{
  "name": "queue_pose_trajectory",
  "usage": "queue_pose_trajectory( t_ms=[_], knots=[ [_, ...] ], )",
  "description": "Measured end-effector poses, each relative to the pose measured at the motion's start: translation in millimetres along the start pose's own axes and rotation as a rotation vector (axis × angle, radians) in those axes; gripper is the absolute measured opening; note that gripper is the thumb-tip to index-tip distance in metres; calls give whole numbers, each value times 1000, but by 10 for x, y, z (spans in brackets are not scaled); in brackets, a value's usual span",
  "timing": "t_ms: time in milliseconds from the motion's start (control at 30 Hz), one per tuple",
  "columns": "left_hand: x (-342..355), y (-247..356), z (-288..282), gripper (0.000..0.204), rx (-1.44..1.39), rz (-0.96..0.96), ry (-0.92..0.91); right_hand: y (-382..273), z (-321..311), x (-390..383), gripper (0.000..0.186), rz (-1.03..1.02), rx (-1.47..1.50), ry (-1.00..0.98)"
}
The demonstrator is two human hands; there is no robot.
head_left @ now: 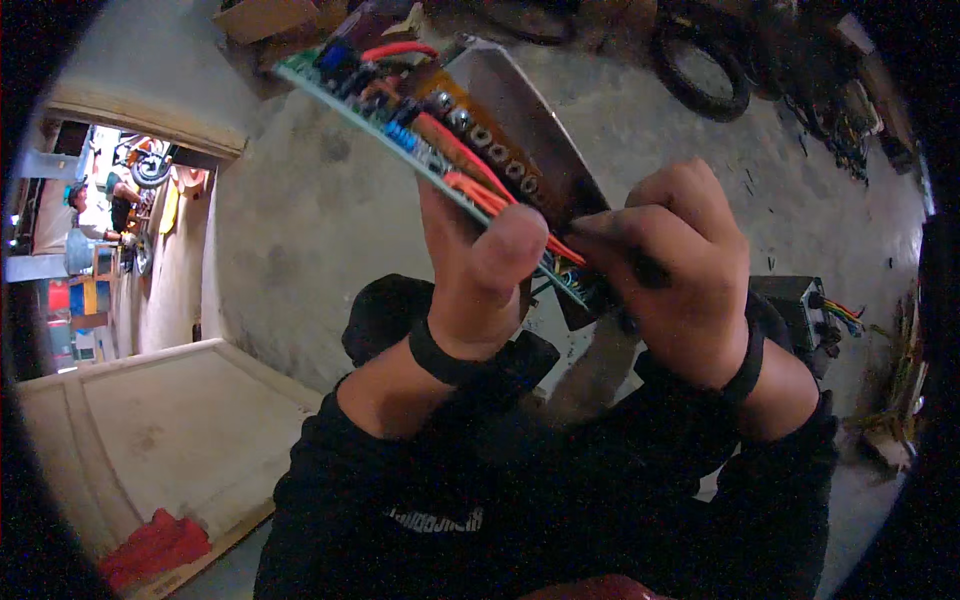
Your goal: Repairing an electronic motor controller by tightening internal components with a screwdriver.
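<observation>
Circuit board (pixel 400 120) held up in the middle of the view, tilted, far end pointing up-left, metal plate (pixel 530 130) fixed along its right side, red wires (pixel 470 165) running down its face. Left hand (pixel 480 290) wrapped around the board's near end from below, thumb pressed on the wires. Right hand (pixel 680 270) pinched tight on the near-right corner of the board, fingers touching the plate edge. Tyre (pixel 700 75) on the concrete floor far right, wooden panel (pixel 170 430) near left.
</observation>
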State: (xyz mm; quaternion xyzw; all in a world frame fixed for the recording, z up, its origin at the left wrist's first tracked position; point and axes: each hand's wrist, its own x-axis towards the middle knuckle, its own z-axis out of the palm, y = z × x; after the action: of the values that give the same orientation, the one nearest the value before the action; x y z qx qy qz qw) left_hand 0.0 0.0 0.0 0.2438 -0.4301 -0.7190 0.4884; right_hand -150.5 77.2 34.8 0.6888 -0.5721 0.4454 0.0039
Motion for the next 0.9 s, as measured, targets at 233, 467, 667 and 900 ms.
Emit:
queue_pose_trajectory(
  t_ms=[233,467,667,900],
  knots=[
    [-85,-61,11,85,-53,-44,-6,-19,-34,-45,24,-55,-22,-3],
    [-62,-33,-5,86,-66,-68,-26,-11,-25,9,24,-73,38,-12],
    [-57,-42,-21,87,-87,-93,-34,-8,-22,36,25,-70,39,-54],
    [-62,-45,-9,88,-110,-111,-43,-33,-5,-3,27,-46,-40,-92]
  ],
)
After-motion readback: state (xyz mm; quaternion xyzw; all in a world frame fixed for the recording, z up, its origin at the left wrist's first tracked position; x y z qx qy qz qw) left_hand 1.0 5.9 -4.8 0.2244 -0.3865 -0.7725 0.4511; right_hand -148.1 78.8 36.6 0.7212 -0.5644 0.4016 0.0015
